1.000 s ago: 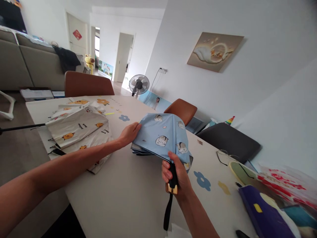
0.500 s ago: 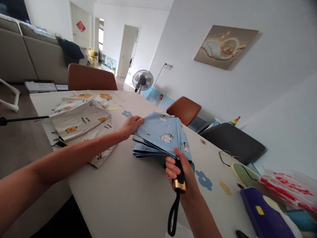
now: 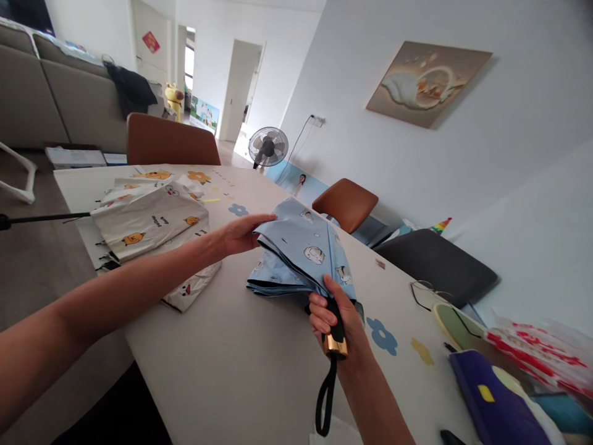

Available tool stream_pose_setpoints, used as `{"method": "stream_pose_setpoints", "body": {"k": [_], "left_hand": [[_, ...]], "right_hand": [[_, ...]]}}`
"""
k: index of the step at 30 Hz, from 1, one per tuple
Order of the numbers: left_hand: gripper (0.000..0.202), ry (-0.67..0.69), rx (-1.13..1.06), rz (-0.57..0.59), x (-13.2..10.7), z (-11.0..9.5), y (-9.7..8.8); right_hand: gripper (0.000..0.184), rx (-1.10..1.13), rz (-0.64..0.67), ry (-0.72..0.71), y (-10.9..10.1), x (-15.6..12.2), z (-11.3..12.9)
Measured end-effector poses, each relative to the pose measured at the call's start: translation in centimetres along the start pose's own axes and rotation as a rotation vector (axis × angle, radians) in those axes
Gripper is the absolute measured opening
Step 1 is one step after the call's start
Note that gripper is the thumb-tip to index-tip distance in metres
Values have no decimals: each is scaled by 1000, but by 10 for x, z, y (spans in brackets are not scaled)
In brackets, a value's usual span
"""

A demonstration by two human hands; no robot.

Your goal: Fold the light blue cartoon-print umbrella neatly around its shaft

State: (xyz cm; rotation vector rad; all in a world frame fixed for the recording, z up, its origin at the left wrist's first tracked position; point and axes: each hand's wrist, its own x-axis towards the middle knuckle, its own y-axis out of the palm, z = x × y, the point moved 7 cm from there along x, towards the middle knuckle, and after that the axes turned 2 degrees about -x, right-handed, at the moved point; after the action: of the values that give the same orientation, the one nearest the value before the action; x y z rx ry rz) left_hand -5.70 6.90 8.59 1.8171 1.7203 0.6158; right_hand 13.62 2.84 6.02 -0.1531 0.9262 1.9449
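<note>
A light blue folding umbrella (image 3: 296, 247) with a cat-like print is held over the table, its canopy collapsed into loose, layered folds. My right hand (image 3: 336, 318) is wrapped round its black and gold handle, from which a black wrist loop hangs. At the canopy's left edge, my left hand (image 3: 245, 233) grips a top fold of the fabric, its fingertips partly hidden by the cloth. Left of that arm lies a cream umbrella (image 3: 152, 216) with yellow duck prints, loosely folded, its black shaft sticking out past the table edge.
The white table (image 3: 222, 371) carries flower decals. On its right side are eyeglasses (image 3: 424, 296), a purple pouch (image 3: 491, 395) and a red and white plastic bag (image 3: 542, 352). Brown chairs (image 3: 171, 141) and a dark chair (image 3: 435, 266) stand round it; a fan (image 3: 269, 147) is behind.
My left hand has lifted the top fold of the blue canopy, and the gap above the lower layers has widened. My right hand keeps its hold on the handle.
</note>
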Motion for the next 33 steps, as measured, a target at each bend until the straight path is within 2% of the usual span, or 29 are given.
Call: {"method": "stream_pose_setpoints", "body": {"k": [3,5,8,11,15,17,20,25,29,33], "left_hand": [[10,-29,-29,197,0,18,13],[15,-51,62,254,0,39,17],[26,21,400,113,-1,63,9],[46,147,683,-46,-6,69,4],[42,111,850,-61,-6,76,2],[46,96,895,-48,-5,77,2],[46,131,1063,14,-5,79,8],[39,229,1367,222,-13,85,27],[32,389,1464,378,-22,86,41],[31,466,1481,418,-25,84,39]], "right_hand": [[39,-12,23,23,0,0,-2],[40,-12,47,40,-1,-1,-2],[40,-2,63,43,0,-2,0],[36,-14,20,55,1,-3,0],[31,-18,-52,65,2,-2,-2],[31,-8,-65,63,3,-2,-2],[33,-3,-53,67,3,-4,-1],[38,-42,1,94,1,-6,-1],[37,-50,16,51,0,-5,1],[26,-56,-55,-81,-5,-1,5]]}}
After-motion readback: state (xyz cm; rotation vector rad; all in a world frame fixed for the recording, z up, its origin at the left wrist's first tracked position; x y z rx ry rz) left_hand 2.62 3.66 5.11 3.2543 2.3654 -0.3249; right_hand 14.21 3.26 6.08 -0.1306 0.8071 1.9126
